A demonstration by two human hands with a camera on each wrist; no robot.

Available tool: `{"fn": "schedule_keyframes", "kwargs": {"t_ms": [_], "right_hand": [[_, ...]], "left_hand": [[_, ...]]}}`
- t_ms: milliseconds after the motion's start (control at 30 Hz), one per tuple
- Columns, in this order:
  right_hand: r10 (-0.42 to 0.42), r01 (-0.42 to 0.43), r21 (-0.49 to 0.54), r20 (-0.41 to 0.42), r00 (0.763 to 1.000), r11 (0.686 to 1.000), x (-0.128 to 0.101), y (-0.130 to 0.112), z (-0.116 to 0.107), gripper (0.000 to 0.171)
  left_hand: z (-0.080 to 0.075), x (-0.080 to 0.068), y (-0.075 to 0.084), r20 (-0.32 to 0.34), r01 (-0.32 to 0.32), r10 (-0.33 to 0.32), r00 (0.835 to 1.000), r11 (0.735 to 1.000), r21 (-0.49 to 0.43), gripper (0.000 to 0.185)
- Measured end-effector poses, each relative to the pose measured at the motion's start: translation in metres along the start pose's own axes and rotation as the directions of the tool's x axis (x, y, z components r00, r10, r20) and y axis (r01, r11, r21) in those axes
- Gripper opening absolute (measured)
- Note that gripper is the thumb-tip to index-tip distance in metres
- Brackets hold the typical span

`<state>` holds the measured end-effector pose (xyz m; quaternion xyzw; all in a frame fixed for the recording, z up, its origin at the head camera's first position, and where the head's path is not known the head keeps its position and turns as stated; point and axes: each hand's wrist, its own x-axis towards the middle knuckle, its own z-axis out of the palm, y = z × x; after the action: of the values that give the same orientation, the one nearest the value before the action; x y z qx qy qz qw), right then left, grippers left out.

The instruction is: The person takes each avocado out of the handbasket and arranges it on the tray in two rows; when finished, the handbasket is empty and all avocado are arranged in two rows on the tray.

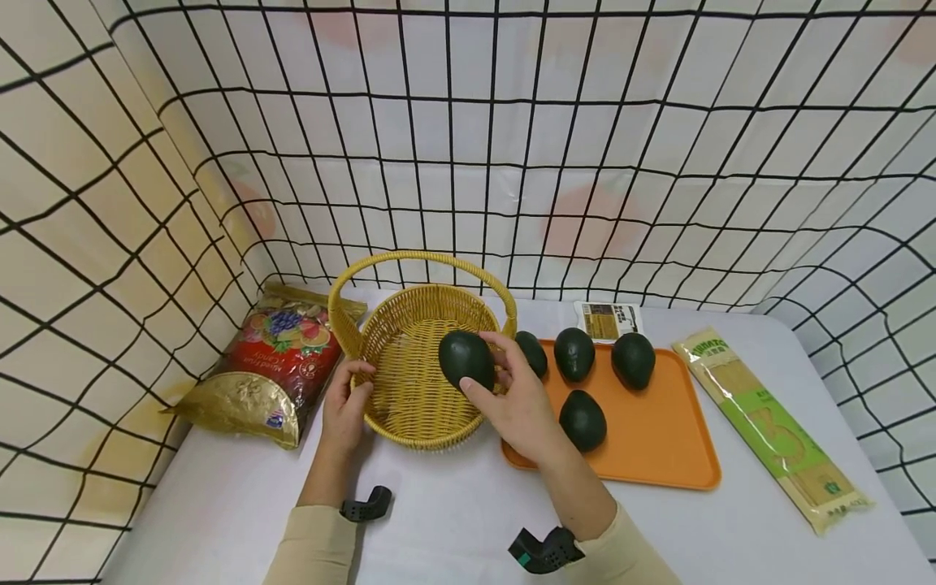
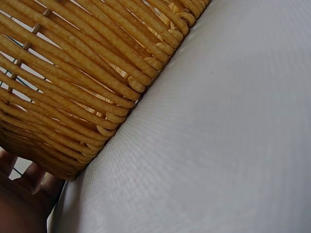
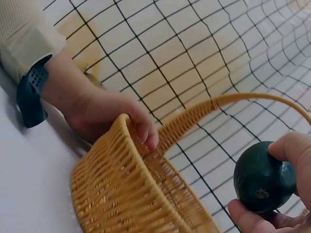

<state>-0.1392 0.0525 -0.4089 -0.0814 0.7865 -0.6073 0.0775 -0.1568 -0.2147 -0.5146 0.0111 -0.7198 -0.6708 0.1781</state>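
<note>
My right hand (image 1: 521, 404) grips a dark green avocado (image 1: 465, 360) above the right part of a yellow wicker basket (image 1: 424, 445). In the right wrist view the avocado (image 3: 263, 175) sits between thumb and fingers, apart from the basket (image 3: 104, 189). My left hand (image 1: 344, 409) holds the basket's left rim, with fingers curled over the edge, as the right wrist view shows. Nothing lies on the visible part of the basket's floor. Several more avocados (image 1: 582, 420) rest on an orange tray (image 1: 651, 443) to the right; one (image 1: 531, 353) is partly behind my right hand.
A red and gold candy bag (image 1: 270, 366) lies left of the basket. Behind the tray is a small printed packet (image 1: 608, 322). A long green-labelled noodle pack (image 1: 771, 426) lies at the right. Black wire mesh (image 1: 468, 162) encloses the back and sides of the white table (image 1: 439, 520).
</note>
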Motion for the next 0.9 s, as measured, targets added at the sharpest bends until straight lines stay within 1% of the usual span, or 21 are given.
{"fn": "schedule_keyframes", "kwargs": {"t_ms": [167,267,433,533,700,800,900], "right_hand": [[0.038,-0.040,-0.031,-0.075,0.996,0.999,-0.017,0.008,-0.019,0.068],[0.049,-0.054,-0.036,-0.124,0.991,0.998,-0.026,0.011,-0.032,0.068],[0.081,-0.097,-0.073,-0.192,0.978,0.993,-0.039,0.011,-0.052,0.067],[0.083,-0.110,-0.102,-0.238,0.968,0.989,-0.046,0.014,-0.065,0.068],[0.091,-0.136,-0.120,-0.317,0.944,0.983,-0.058,0.027,-0.089,0.071],[0.137,-0.195,-0.126,-0.364,0.921,0.973,-0.065,0.035,-0.104,0.072],[0.183,-0.239,-0.095,-0.400,0.898,0.966,-0.070,0.042,-0.115,0.073]], "left_hand": [[0.001,-0.001,0.000,0.009,0.005,-0.005,1.000,1.000,0.001,0.024],[0.001,-0.001,0.000,0.003,0.005,-0.005,1.000,1.000,0.004,0.024],[0.000,-0.001,0.001,-0.008,0.006,-0.006,1.000,1.000,0.005,0.023],[0.000,-0.001,0.001,-0.009,0.011,-0.011,1.000,1.000,0.013,0.023],[-0.001,-0.001,0.000,0.001,0.019,-0.020,1.000,1.000,0.014,0.023],[-0.001,-0.001,0.000,0.007,0.021,-0.021,1.000,1.000,0.010,0.023],[-0.001,-0.001,0.000,0.011,0.014,-0.014,1.000,1.000,0.003,0.024]]}}
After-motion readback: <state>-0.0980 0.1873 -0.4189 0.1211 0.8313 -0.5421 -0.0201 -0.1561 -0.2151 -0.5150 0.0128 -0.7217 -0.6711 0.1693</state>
